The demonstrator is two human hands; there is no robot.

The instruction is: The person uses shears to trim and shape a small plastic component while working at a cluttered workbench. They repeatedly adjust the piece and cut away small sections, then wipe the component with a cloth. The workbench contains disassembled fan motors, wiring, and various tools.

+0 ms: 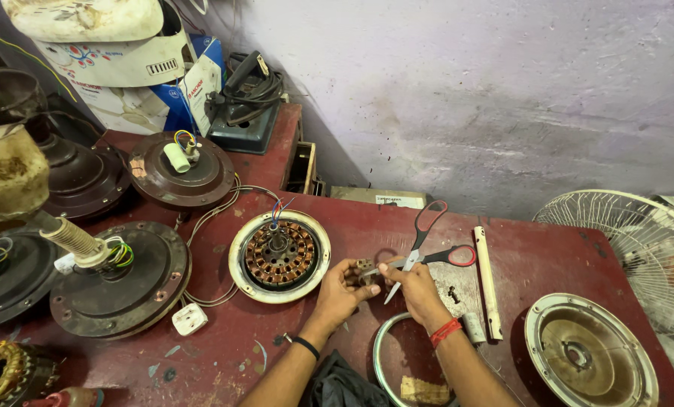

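left hand [342, 290] pinches small brown part [364, 268] | right hand [414, 286] just right, fingertips touching it | scissors [421, 250] beyond, blades pointing near-left

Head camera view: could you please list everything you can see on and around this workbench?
workbench: one, dark red, fills the view
small part: one, brownish, held between both hands
scissors: one, red and black handles, lying right of the hands
open fan motor: one, copper windings in a pale rim, centre
closed fan motors: several, dark brown, left side
white tube: one, right of scissors
round metal cover: one, silver, bottom right
fan guard: one, white wire, far right
white plug: one, front of the left motors
cardboard boxes: several, white and blue, top left
left hand: black wristband, fingers on the part
right hand: red wristband, fingers on the part
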